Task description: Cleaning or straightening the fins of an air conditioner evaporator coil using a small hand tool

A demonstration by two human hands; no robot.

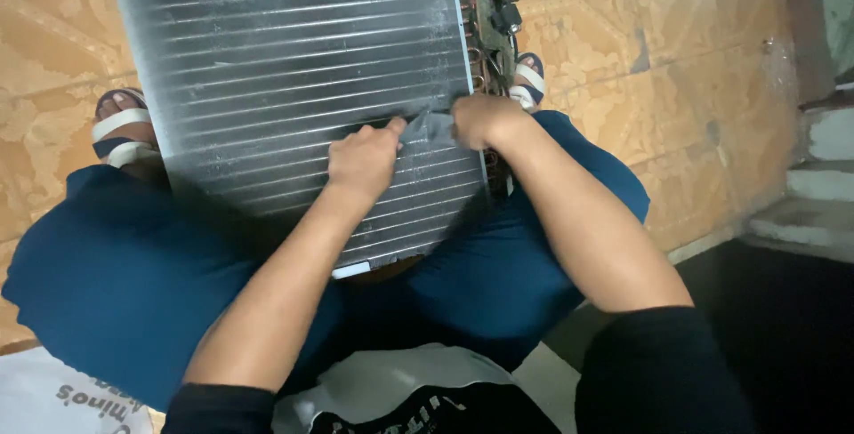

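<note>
- Sitting low with the finned coil panel [294,78] leaned across the knees, the person wears dark blue trousers [124,283] that act as its cradle; judging from the tilt, keeping both thighs steady under its lower edge would stop it sliding while the hands pull.
- The left hand [363,163] lies knuckles up on the fins, fingers curled and its thumb and forefinger pinching the near corner of a small grey scrap [427,130], which looks like tape or foil lifted off the metal.
- The right hand [483,120] is closed over the scrap's other side at the panel's right edge; whether it grips the scrap itself or only presses beside it cannot be told, since the fingers are tucked under.
- Peeling well here probably means drawing the scrap low and along the fin lines rather than upward, as thin fins like these would likely bend under a sideways tug.
- One hand bracing close to the peel line should keep the pull short and controlled.
- Beyond the hands, copper tube bends and small fittings [495,16] run down the right side; knuckles look close to them, so a slip could catch there.
- Farther out, sandalled feet [120,127] rest on the patterned tan tile floor [640,34], with grey steps [814,185] at the far right.
</note>
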